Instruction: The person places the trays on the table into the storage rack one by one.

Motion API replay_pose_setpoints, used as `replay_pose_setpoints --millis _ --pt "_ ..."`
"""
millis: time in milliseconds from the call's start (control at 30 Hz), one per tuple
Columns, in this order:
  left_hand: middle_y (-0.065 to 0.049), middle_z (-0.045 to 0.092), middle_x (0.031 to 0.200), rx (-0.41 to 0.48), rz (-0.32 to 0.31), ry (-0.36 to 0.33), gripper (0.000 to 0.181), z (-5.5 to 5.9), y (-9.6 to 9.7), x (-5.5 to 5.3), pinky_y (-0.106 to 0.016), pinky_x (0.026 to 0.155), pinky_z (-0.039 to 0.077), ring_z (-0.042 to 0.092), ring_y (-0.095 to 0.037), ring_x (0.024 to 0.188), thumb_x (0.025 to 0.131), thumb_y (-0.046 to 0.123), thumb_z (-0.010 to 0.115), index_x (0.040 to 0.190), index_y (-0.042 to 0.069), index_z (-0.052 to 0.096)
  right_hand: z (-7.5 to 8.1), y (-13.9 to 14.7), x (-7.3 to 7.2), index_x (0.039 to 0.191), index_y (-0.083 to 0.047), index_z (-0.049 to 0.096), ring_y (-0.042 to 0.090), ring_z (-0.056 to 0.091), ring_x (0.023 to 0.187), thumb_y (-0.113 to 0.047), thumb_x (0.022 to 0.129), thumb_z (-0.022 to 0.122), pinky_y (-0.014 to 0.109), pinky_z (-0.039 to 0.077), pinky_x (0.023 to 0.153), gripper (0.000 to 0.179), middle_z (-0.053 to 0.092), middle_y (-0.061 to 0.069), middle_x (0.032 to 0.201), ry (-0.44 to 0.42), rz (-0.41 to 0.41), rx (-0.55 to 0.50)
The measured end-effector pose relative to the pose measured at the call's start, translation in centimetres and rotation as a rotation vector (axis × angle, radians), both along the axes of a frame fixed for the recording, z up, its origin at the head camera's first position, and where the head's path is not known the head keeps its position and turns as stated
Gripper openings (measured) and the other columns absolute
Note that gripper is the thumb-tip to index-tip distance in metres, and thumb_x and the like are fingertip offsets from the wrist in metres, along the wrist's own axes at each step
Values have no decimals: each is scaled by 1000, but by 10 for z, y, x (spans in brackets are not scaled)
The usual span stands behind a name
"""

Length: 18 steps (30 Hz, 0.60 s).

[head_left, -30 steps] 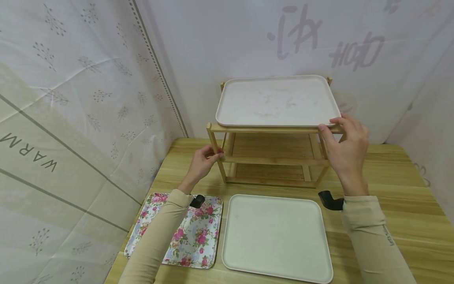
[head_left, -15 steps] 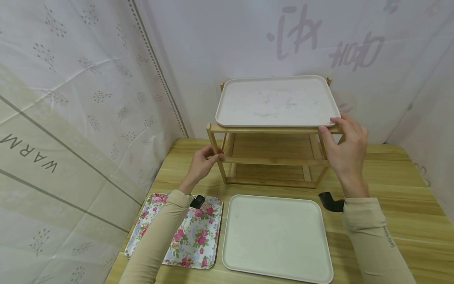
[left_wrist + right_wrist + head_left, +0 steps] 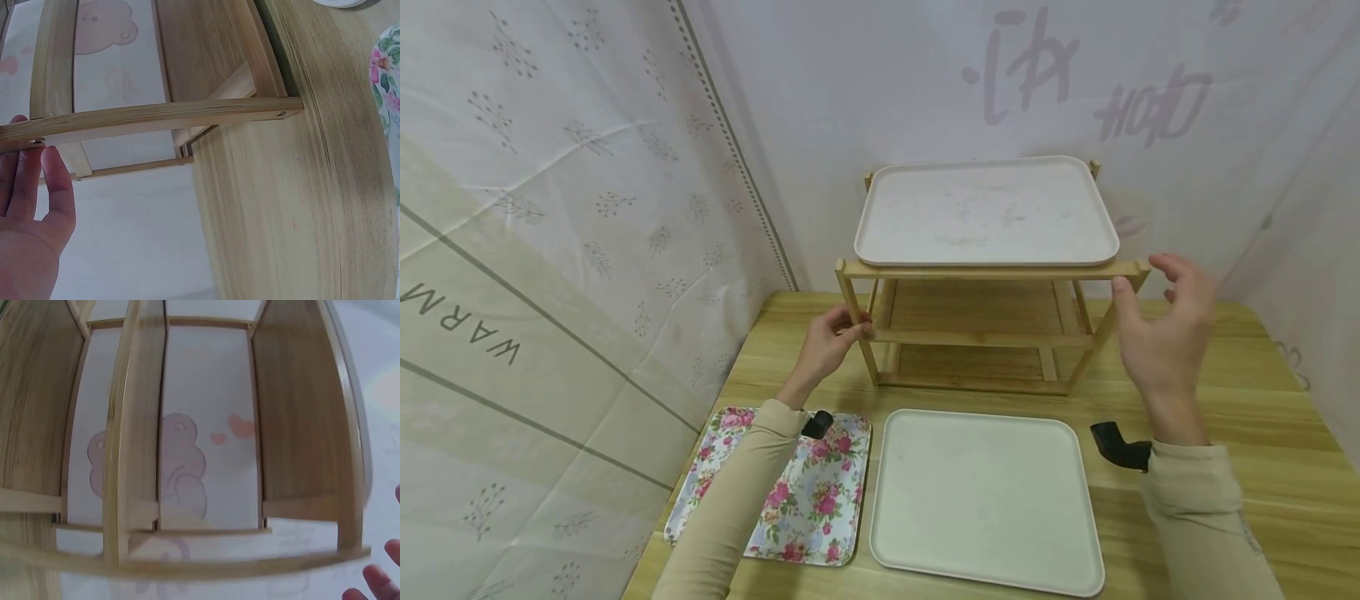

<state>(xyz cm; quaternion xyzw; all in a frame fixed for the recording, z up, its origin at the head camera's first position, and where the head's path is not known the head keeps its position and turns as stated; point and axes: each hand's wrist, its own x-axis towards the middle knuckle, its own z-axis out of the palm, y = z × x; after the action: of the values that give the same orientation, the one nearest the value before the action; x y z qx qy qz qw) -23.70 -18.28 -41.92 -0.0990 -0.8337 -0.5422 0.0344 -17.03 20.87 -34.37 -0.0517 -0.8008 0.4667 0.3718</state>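
Observation:
A wooden rack with several tiers (image 3: 981,339) stands at the back of the table, with a white tray (image 3: 985,212) lying flat on its top. My left hand (image 3: 823,346) grips the rack's left front post between thumb and fingers; the left wrist view shows the fingers at that post (image 3: 156,117). Beside the top right front corner, my right hand (image 3: 1172,337) is raised with loosely bent fingers and holds nothing. Its fingertips (image 3: 381,581) appear apart from the rack in the right wrist view.
On the table in front of the rack lie a floral tray (image 3: 823,500), partly under the left sleeve, and a second, pale tray (image 3: 985,500). A patterned curtain (image 3: 625,208) hangs close on the left and behind. The rack's lower shelves bear nothing visible.
My right hand has let go of the top tray's front right corner and drawn away to the right and slightly down. The left hand stays on the post.

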Motion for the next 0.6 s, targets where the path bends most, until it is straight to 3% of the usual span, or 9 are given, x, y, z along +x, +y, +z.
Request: replay_pose_setpoints --millis 167,267,467,600 --pt "-16 70 107 2 3 -8 17 0 0 0 -39 88 56 65 -26 103 91 12 67 106 3 68 -8 16 14 126 -8 58 -4 44 107 -20 90 66 17 40 90 38 48 -19 113 -73 -32 -63" --pt "-15 70 107 -3 6 -10 17 0 -1 0 -41 88 56 65 -26 103 91 13 67 106 4 68 -17 25 23 125 -8 58 -4 47 102 -17 90 65 12 43 85 36 47 -22 107 -138 -14 -106" --pt "-15 71 107 -1 14 -11 18 0 0 0 -40 90 55 65 -26 104 91 13 67 106 4 68 -42 44 40 124 -3 59 -8 51 94 -15 92 64 2 41 76 34 52 -23 98 -280 64 -67" --pt "-16 71 107 3 16 -15 18 -1 0 0 -40 91 55 65 -27 104 91 12 67 106 3 68 -65 55 53 124 -1 58 -13 50 91 -24 96 59 1 40 73 36 53 -29 96 -400 191 20"
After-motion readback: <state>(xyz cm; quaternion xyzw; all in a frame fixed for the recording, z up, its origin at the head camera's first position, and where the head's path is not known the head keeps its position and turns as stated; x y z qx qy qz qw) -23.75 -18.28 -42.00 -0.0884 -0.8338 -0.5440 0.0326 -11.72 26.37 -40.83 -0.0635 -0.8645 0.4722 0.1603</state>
